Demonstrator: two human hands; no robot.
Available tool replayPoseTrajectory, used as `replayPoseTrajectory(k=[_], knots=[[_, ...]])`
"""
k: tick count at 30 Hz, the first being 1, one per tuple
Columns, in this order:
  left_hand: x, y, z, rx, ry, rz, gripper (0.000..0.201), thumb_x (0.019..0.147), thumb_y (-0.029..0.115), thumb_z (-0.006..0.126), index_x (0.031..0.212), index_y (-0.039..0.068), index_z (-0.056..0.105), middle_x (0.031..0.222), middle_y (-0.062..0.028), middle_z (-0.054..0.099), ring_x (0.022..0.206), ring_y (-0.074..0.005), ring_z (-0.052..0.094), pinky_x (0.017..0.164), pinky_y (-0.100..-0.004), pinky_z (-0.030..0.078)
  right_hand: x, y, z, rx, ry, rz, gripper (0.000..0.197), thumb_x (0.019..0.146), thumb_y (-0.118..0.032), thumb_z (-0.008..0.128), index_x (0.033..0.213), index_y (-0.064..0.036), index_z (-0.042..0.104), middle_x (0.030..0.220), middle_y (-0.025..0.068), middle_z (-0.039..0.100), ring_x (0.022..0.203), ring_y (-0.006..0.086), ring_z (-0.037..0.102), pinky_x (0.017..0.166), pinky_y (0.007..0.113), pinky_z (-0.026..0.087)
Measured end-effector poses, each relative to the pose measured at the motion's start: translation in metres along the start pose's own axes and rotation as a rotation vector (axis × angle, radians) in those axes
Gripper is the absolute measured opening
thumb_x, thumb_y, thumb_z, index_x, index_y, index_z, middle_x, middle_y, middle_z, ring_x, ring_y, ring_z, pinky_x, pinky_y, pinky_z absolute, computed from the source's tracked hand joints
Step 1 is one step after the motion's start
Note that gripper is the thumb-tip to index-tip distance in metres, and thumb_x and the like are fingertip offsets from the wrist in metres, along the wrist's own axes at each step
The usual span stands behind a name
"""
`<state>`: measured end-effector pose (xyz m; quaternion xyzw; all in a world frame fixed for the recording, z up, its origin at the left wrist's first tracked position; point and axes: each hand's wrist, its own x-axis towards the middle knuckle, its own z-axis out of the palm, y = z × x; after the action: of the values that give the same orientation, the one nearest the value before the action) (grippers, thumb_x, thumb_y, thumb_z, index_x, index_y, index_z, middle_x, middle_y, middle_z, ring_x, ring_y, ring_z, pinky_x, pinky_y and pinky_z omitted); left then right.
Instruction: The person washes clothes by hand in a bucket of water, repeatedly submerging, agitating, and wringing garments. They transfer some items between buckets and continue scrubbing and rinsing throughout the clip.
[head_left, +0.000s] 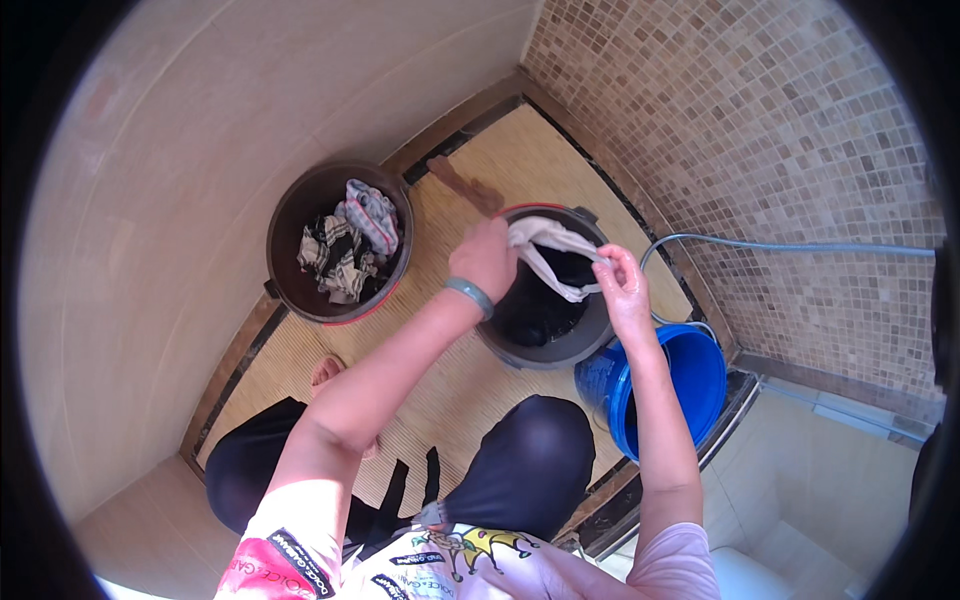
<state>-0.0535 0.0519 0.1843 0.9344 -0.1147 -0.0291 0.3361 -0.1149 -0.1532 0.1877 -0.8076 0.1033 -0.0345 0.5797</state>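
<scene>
A white cloth (552,236) is stretched in a loop over a dark grey basin (505,350) with a red edge. My left hand (486,258), with a green bangle at its wrist, is closed on the cloth's left end. On the other side, my right hand (624,285) pinches the cloth between thumb and fingers, and the skin looks wet. Through the loop the basin's inside looks very dark; whether that is water or dark fabric I cannot tell.
To the left stands another dark basin (284,235) with crumpled patterned clothes (345,250). A blue bucket (712,375) is beside my right forearm. A grey hose (800,245) runs along the mosaic wall (760,130). Under the basins lies ribbed beige flooring (520,140); my knees are close by.
</scene>
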Motion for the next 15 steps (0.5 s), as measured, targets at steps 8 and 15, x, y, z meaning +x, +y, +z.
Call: replayPoseTrajectory(k=[8, 15], knots=[[0.011, 0.029, 0.013, -0.316, -0.624, 0.16, 0.031, 0.076, 0.021, 0.058, 0.1, 0.002, 0.051, 0.091, -0.02, 0.06, 0.089, -0.0347, 0.058, 0.076, -0.0384, 0.046, -0.012, 0.069, 0.042, -0.18, -0.259, 0.098, 0.035, 0.078, -0.017, 0.065, 0.109, -0.0041, 0.056, 0.087, 0.0075, 0.061, 0.078, 0.0163, 0.059, 0.071, 0.029, 0.046], [-0.019, -0.015, 0.041, -0.062, -0.53, 0.138, 0.079, 0.066, 0.023, 0.075, 0.132, 0.01, 0.032, 0.125, -0.0204, 0.044, 0.117, -0.035, 0.042, 0.097, -0.0423, 0.036, -0.015, -0.059, -0.014, 0.398, 0.058, 0.164, 0.015, 0.085, -0.022, 0.062, 0.092, -0.0092, 0.058, 0.078, -0.0048, 0.054, 0.071, 0.0029, 0.051, 0.062, 0.02, 0.042]])
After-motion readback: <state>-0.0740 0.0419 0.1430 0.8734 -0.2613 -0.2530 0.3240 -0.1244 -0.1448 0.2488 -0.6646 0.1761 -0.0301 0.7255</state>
